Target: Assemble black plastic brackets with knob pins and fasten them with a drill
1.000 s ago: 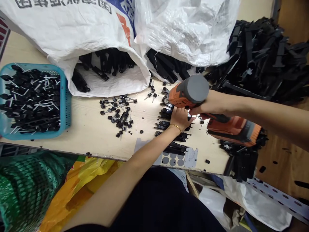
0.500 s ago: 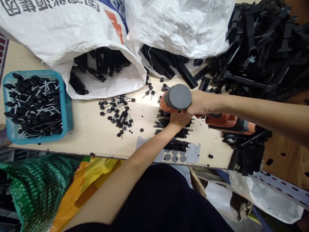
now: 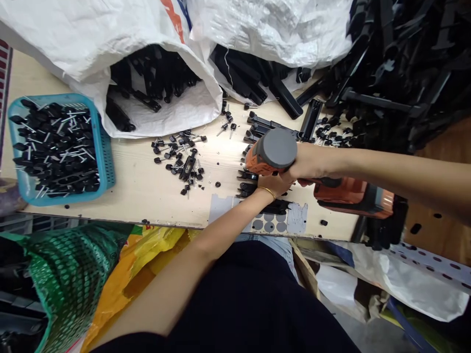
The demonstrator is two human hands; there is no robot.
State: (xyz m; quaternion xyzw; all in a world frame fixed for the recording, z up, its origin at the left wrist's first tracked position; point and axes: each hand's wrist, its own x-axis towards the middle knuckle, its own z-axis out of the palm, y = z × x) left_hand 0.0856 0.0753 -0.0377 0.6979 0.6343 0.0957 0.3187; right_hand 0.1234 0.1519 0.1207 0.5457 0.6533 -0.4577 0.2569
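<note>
In my right hand (image 3: 307, 161) is an orange and black cordless drill (image 3: 270, 152), its round grey back end facing up toward me and its battery end pointing right. The drill's tip is hidden under its body. My left hand (image 3: 274, 185), with a gold bracelet at the wrist, is down among a row of black plastic parts (image 3: 247, 189), just below the drill. Its fingers are hidden behind the drill and my right hand. More black parts (image 3: 270, 125) lie side by side beyond the drill.
A blue basket (image 3: 107, 162) of black-headed metal pins stands at left. Loose pins (image 3: 178, 157) lie mid-table. White sacks (image 3: 162, 115) with black parts line the back; a heap of black parts (image 3: 397, 73) fills the right. A grey sheet with discs (image 3: 297, 218) lies at the front edge.
The view has tipped slightly, so the table sits higher in the picture. The drill and both hands have shifted slightly toward me along the row, uncovering more black parts behind the drill.
</note>
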